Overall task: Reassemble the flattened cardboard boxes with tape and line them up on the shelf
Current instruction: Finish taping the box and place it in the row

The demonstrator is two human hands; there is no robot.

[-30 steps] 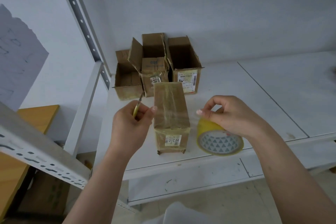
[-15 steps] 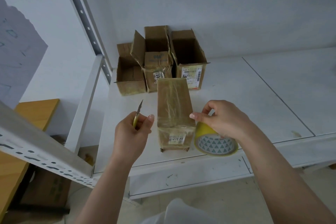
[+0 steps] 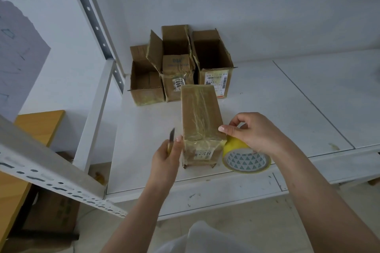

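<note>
We saw the left hand (image 3: pixel 167 155) curled around a small yellow-handled blade (image 3: pixel 171 136), and the right hand (image 3: pixel 251 132) gripping the yellow tape roll (image 3: pixel 245 159), flanking the taped brown cardboard box (image 3: pixel 200 121) near the white shelf's (image 3: pixel 267 98) front edge.

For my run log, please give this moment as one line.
left hand: holds cutter | right hand: holds tape roll | taped box: between hands

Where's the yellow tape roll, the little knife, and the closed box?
tape roll (image 3: pixel 236 146): head view, yellow outer side.
knife (image 3: pixel 172 134): head view, bare blade.
closed box (image 3: pixel 200 113): head view, taped top face.
</note>
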